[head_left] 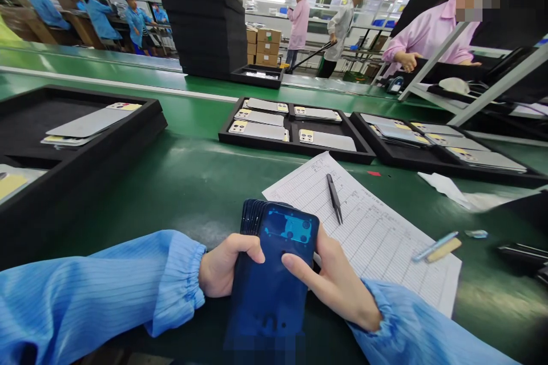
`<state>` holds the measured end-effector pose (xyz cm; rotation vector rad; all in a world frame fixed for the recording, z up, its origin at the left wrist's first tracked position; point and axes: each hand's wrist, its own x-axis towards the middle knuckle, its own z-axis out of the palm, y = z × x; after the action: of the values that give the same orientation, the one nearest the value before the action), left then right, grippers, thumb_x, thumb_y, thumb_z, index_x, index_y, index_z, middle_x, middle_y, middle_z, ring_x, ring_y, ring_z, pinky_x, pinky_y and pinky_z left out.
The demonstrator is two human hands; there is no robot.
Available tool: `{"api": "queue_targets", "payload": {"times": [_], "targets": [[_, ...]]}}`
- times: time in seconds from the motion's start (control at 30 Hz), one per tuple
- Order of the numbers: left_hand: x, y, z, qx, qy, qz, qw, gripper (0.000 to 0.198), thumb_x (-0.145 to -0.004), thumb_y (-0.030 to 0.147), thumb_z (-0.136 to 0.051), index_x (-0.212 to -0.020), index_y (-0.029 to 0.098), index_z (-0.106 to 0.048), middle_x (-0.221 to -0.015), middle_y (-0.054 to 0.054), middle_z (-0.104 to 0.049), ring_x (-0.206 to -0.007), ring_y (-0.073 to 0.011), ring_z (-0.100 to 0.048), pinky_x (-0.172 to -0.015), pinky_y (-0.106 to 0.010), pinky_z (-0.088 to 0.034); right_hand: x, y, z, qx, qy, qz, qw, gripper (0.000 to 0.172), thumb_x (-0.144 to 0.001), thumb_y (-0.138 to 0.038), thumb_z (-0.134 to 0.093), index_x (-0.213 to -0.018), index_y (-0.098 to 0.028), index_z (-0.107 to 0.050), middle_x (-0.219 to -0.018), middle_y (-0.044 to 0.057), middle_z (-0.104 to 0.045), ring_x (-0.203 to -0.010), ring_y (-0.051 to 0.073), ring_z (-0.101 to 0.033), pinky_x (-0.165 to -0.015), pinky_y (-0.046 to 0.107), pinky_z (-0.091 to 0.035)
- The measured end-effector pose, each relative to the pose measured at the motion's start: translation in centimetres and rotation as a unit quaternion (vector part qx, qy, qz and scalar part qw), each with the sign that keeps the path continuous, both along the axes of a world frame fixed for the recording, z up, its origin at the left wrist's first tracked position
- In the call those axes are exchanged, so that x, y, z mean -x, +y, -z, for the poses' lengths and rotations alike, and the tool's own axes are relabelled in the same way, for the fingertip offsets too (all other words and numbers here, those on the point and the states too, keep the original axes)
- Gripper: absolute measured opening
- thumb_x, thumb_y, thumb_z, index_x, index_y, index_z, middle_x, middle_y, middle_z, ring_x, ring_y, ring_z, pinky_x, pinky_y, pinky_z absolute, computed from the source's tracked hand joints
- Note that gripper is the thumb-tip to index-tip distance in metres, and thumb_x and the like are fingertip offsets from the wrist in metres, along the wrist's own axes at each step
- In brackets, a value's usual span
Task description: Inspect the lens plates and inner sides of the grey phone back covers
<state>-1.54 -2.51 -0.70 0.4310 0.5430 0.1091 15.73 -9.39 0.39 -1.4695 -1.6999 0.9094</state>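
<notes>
Both hands hold a stack of dark blue phone back covers (274, 262) upright over the green bench, near its front edge. My left hand (225, 265) wraps its fingers round the stack's left side. My right hand (331, 276) grips the right side, with the thumb lying across the front cover. The front cover shows a light blue camera cutout near its top. Black tweezers (334, 198) lie on a printed form sheet (377, 234) just behind the stack.
Black trays (295, 145) of silver phone backs lie across the bench, with another tray (77, 148) at the left and one at the right (428, 162). A tall stack of black trays (205, 23) stands behind. A person in pink works at the far right; others stand beyond.
</notes>
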Motion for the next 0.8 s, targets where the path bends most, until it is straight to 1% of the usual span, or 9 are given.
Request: {"api": "queue_targets", "payload": {"times": [0.07, 0.23, 0.37, 0.53, 0.63, 0.7, 0.8], "targets": [[-0.05, -0.03, -0.06, 0.000, 0.005, -0.008, 1.000, 0.044, -0.054, 0.013, -0.046, -0.095, 0.004, -0.061, -0.069, -0.008, -0.068, -0.071, -0.0197, -0.062, -0.066, -0.028, -0.043, 0.04, 0.00, 0.01, -0.002, -0.006, 0.002, 1.000, 0.031, -0.082, -0.033, -0.050, -0.108, -0.019, -0.042, -0.081, 0.003, -0.059, -0.092, 0.023, -0.057, -0.073, 0.032, -0.047], [-0.14, -0.11, -0.28, -0.004, 0.016, -0.014, 1.000, 0.040, -0.058, 0.012, -0.046, -0.095, 0.006, -0.061, -0.067, -0.007, -0.068, -0.066, -0.0183, -0.063, -0.066, -0.028, -0.043, 0.09, 0.06, -0.07, -0.018, 0.011, -0.004, 1.000, 0.030, -0.083, -0.031, -0.049, -0.110, -0.021, -0.041, -0.097, 0.004, -0.061, -0.086, 0.019, -0.059, -0.072, 0.029, -0.048], [-0.18, -0.18, -0.36, -0.015, 0.003, -0.016, 1.000, 0.037, -0.060, 0.010, -0.046, -0.094, 0.006, -0.062, -0.066, -0.006, -0.068, -0.064, -0.0174, -0.063, -0.064, -0.027, -0.044, 0.07, 0.12, -0.04, -0.023, 0.007, -0.002, 1.000, 0.030, -0.082, -0.030, -0.050, -0.110, -0.022, -0.042, -0.094, 0.003, -0.061, -0.083, 0.018, -0.059, -0.070, 0.028, -0.048], [-0.20, -0.14, -0.24, -0.023, -0.001, -0.015, 1.000, 0.036, -0.060, 0.010, -0.046, -0.092, 0.007, -0.063, -0.067, -0.007, -0.068, -0.065, -0.0178, -0.064, -0.063, -0.027, -0.046, 0.08, 0.17, 0.04, -0.025, 0.004, 0.000, 1.000, 0.031, -0.081, -0.030, -0.051, -0.109, -0.021, -0.043, -0.098, 0.004, -0.061, -0.087, 0.020, -0.059, -0.071, 0.029, -0.049], [-0.27, -0.15, -0.31, -0.028, 0.004, -0.012, 1.000, 0.035, -0.060, 0.009, -0.046, -0.091, 0.007, -0.064, -0.067, -0.007, -0.068, -0.065, -0.0181, -0.064, -0.063, -0.028, -0.046, 0.19, 0.23, -0.08, -0.023, -0.003, 0.008, 1.000, 0.031, -0.079, -0.032, -0.054, -0.106, -0.020, -0.043, -0.096, 0.004, -0.061, -0.086, 0.020, -0.059, -0.071, 0.030, -0.048], [-0.34, -0.19, -0.44, -0.034, 0.010, 0.000, 0.999, 0.035, -0.061, 0.008, -0.046, -0.091, 0.008, -0.064, -0.066, -0.007, -0.068, -0.063, -0.0175, -0.064, -0.063, -0.028, -0.046, 0.31, 0.29, -0.29, -0.006, -0.009, 0.032, 0.999, 0.039, -0.075, -0.034, -0.058, -0.106, -0.020, -0.041, -0.091, 0.004, -0.062, -0.081, 0.020, -0.060, -0.068, 0.030, -0.049], [-0.43, -0.21, -0.63, -0.050, 0.018, 0.027, 0.998, 0.038, -0.061, 0.005, -0.045, -0.094, 0.010, -0.064, -0.066, -0.005, -0.068, -0.062, -0.0158, -0.063, -0.062, -0.026, -0.045, 0.46, 0.38, -0.68, 0.025, -0.012, 0.094, 0.995, 0.059, -0.065, -0.037, -0.066, -0.111, -0.021, -0.031, -0.077, 0.001, -0.062, -0.064, 0.018, -0.061, -0.059, 0.030, -0.049]]}}
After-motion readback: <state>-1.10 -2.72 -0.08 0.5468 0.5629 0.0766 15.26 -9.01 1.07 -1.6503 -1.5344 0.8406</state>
